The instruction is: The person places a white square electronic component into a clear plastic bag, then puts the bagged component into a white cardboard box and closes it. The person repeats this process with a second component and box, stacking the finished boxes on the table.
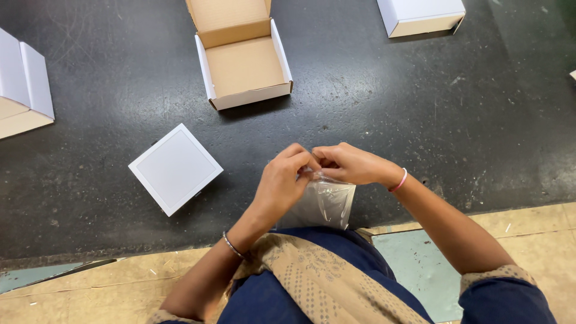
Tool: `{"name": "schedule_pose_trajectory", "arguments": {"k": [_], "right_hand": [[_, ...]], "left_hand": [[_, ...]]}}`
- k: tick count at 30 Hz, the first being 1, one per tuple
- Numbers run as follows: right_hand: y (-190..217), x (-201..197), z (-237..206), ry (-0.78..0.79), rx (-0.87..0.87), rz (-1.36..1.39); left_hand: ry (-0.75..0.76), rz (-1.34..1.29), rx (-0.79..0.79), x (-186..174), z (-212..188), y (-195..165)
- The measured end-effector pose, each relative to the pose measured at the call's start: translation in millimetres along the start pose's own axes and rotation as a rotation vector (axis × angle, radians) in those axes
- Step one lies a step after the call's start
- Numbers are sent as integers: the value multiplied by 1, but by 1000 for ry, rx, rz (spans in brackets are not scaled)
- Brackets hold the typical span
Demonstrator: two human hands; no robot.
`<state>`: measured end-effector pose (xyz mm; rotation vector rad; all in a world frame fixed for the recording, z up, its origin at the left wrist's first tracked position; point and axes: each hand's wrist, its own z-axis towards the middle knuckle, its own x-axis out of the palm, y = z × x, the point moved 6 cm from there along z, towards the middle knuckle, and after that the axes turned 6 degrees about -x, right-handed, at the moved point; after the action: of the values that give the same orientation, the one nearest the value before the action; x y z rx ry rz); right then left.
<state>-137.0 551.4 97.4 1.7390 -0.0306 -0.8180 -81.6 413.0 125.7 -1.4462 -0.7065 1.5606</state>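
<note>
The bag (321,204) was small, clear and glossy, hanging at the desk's (420,108) near edge. Both hands, left (282,180) and right (351,163), pinched its top shut-fingered. A white panel (175,168) lay left; an open box (243,66) sat beyond, nothing between.

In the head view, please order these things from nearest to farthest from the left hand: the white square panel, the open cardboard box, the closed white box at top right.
From the left hand:
1. White square panel, to its left on the dark table.
2. Open cardboard box, straight ahead.
3. Closed white box, far corner, to the right.
</note>
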Motion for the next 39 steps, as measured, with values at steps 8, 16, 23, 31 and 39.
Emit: {"name": "schedule_pose_trajectory", "arguments": {"k": [8,16,23,31,39], "right_hand": [[1,-3,-4,86,21,-28],[15,-9,-5,216,87,109],[12,0,6,226,184,266],[59,-109,49,-59,-36,39],[59,-91,191,-357,-440,-660]], "left_hand": [[172,243,245,0,-20,-9],[125,377,217,-6,-20,-17],[206,-32,32,-34,-11,14],[-500,-326,-135,-137,-18,78],[-621,-367,-214,-162,-22,107]]}}
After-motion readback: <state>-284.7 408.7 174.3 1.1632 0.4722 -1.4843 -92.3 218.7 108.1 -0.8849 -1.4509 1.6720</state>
